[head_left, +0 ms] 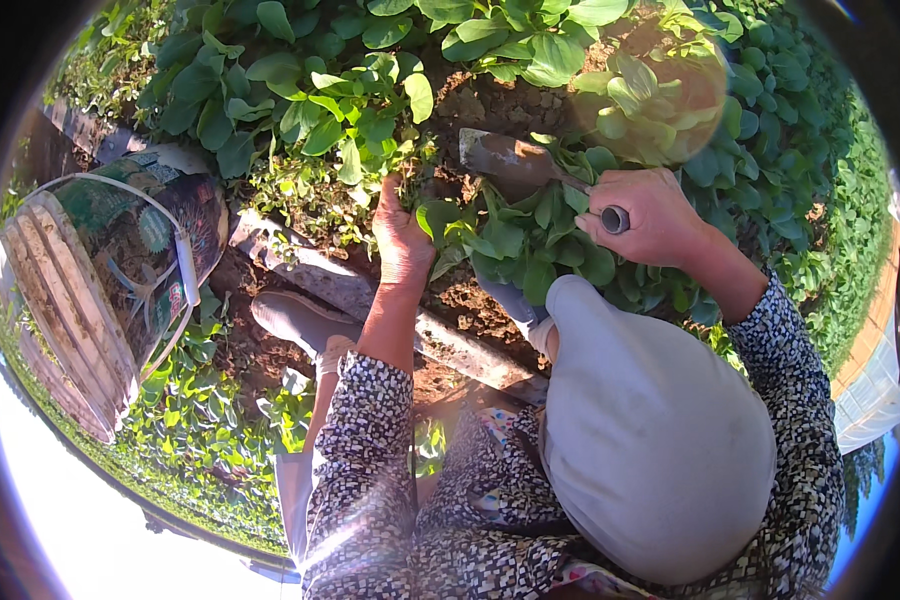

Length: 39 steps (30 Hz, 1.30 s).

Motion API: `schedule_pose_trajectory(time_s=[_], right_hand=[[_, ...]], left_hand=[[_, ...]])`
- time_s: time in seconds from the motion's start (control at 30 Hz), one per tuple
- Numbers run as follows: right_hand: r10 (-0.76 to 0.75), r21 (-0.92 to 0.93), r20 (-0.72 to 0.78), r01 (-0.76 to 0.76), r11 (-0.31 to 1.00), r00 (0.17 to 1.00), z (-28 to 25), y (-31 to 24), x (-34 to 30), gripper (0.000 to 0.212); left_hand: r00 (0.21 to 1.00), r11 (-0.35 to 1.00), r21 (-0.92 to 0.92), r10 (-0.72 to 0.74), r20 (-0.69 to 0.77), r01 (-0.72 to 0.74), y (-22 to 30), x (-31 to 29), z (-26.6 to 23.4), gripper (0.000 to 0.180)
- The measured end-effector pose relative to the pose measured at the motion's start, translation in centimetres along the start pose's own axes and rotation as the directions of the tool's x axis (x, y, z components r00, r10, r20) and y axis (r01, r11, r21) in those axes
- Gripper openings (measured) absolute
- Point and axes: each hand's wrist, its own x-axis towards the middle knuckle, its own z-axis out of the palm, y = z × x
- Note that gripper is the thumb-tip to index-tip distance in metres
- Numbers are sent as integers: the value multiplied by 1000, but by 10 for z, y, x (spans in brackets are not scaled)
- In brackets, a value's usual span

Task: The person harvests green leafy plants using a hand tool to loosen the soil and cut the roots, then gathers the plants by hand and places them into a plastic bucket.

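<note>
My right hand (645, 217) is closed round the tubular metal handle of a hand trowel (510, 163). The flat, soil-smeared blade points left and lies over brown soil between leafy green plants (505, 235). Left of the blade, my left hand (403, 238) reaches into a patch of small-leaved plants (320, 195). Its thumb points up along the stems, and the hand appears closed on them, though leaves hide most of its fingers. Broad-leaved greens (355, 110) stand just beyond that hand.
A dirt-streaked bucket (180, 210) with a white handle leans at the left. A muddy pale strip (320, 280) runs diagonally across the soil, beside a grey shoe (300, 322). Dense greens grow at the far side and right. A pale cap (660, 430) covers the lower middle.
</note>
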Motion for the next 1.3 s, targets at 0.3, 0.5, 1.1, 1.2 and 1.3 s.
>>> schedule_pose_trajectory(time_s=[0.3, 0.5, 1.1, 1.2, 1.3], right_hand=[[-117, -53, -111, 112, 992, 987, 23, -5, 39, 26], [-127, -28, -110, 124, 992, 986, 19, 6, 16, 29], [-205, -38, -209, 201, 979, 956, 64, -6, 63, 26], [-168, -38, -109, 165, 986, 980, 64, -16, 66, 24], [-138, -70, -46, 134, 988, 989, 53, -20, 54, 25]], left_hand=[[997, 457, 888, -81, -4, 41, 26, 43, 19, 41], [980, 411, 890, 100, 174, -200, -3, 18, -8, 32], [932, 999, 20, -30, -361, 40, -46, 51, 8, 67], [943, 880, 440, -27, -330, 179, -45, 62, -7, 53], [993, 734, 676, 15, -118, 70, -53, 60, -31, 37]])
